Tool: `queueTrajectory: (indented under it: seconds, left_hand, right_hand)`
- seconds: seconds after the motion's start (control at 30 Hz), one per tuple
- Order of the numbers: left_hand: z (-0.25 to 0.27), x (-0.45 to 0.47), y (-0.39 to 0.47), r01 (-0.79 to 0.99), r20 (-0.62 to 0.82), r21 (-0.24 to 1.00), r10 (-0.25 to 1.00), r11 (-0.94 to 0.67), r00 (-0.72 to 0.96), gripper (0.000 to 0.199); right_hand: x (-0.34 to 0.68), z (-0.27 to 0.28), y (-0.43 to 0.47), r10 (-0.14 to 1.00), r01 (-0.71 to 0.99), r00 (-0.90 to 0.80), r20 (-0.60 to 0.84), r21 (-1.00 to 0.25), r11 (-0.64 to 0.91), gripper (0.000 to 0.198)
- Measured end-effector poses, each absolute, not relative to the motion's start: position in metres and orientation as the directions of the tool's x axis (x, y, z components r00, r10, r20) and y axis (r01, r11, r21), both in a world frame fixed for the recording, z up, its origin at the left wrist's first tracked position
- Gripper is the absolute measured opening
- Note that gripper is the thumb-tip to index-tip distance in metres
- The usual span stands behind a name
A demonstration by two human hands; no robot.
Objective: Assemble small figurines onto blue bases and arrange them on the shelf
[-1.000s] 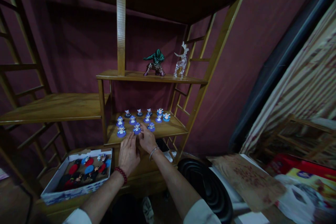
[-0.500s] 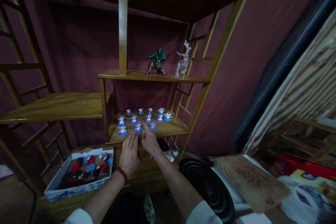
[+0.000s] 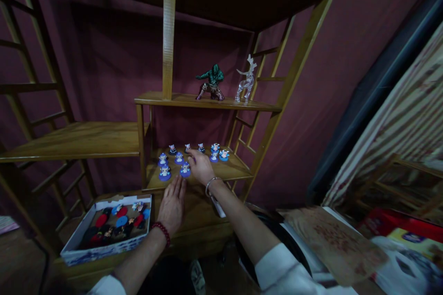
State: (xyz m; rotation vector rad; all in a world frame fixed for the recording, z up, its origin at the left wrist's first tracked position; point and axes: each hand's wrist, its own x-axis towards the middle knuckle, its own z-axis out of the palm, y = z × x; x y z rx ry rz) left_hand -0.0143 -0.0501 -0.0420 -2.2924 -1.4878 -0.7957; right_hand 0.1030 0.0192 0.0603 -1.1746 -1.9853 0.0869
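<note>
Small figurines on round bases stand in rows on the low wooden shelf [image 3: 226, 173]. My right hand [image 3: 201, 167] reaches over them from the front, its visible thumb and index finger bent and apart. The index fingertip is close to a dark-based figurine [image 3: 187, 148] in the back row; contact cannot be made out. This hand covers part of the rows. In front of a purple-based figurine [image 3: 185, 169], my left hand [image 3: 172, 203] lies with outstretched fingers at the shelf's front edge, holding nothing. Another purple-based figurine [image 3: 164, 173] stands at the left front.
An open box [image 3: 104, 250] with several figurines sits at the lower left. On the shelf above stand a green crouching figure [image 3: 212, 80] and a clear deer [image 3: 246, 82]. A wooden post [image 3: 168, 32] rises there. A brown sheet [image 3: 335, 239] and plastic bags lie right.
My right hand has moved from beside the front middle figurine farther back over the rows, covering figurines on the right. The left hand stays near the shelf edge. The view has shifted slightly.
</note>
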Motion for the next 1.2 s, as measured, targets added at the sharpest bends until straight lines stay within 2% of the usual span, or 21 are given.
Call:
queueTrajectory:
  seconds: [0.23,0.4,0.6,0.8,1.0,1.2]
  left_hand:
    - [-0.045,-0.014,-0.049,0.915,0.596,0.002,0.735,-0.403,0.323,0.063]
    - [-0.049,-0.016,-0.047,0.896,0.642,0.000,0.687,-0.443,0.339,0.065]
    - [-0.052,-0.017,-0.043,0.908,0.640,-0.053,0.684,-0.416,0.351,0.063]
    - [-0.055,-0.017,-0.041,0.908,0.668,-0.078,0.655,-0.411,0.353,0.060]
    - [-0.056,-0.017,-0.040,0.917,0.680,-0.090,0.648,-0.389,0.342,0.058]
    - [-0.056,-0.016,-0.039,0.911,0.692,-0.072,0.637,-0.406,0.339,0.055]
  right_hand:
    - [0.099,0.084,0.054,0.791,0.774,-0.421,0.443,-0.280,0.568,0.029]
    - [0.089,0.083,0.074,0.810,0.803,-0.459,0.365,-0.219,0.554,0.030]
    - [0.079,0.083,0.099,0.849,0.837,-0.502,0.164,-0.157,0.524,0.040]
    - [0.073,0.087,0.109,0.828,0.824,-0.558,0.053,-0.086,0.561,0.040]
    - [0.069,0.087,0.111,0.857,0.855,-0.515,0.025,-0.064,0.515,0.038]
    - [0.070,0.086,0.114,0.846,0.845,-0.531,0.047,-0.045,0.533,0.035]
